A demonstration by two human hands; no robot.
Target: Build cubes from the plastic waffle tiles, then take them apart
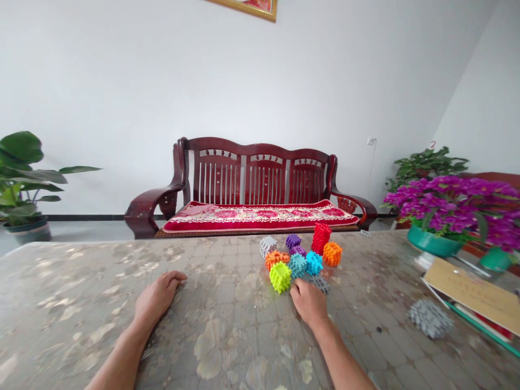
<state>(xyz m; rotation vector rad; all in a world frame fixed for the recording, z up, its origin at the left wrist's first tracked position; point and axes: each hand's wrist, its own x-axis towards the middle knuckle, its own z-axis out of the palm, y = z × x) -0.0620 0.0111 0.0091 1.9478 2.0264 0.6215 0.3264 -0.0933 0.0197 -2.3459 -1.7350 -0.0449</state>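
Note:
A cluster of colourful toothed block cubes sits on the table (81, 303) ahead of me: a lime-green cube (280, 277), two blue ones (314, 262), orange ones (332, 253), a red stack (320, 238), purple (293, 241) and grey (267, 246). My right hand (309, 301) rests knuckles up just behind the green cube, its fingers curled onto a grey piece (320, 284); whether it grips that piece is hidden. My left hand (157, 297) lies palm down on the bare tabletop to the left, fingers loosely bent, holding nothing.
A separate grey block cube (429, 318) lies at the right. Flat cardboard and books (473, 295) and a pot of purple flowers (450, 208) crowd the right edge. A dark red wooden bench (260, 189) stands beyond the table, with potted plants (24, 184) on the floor.

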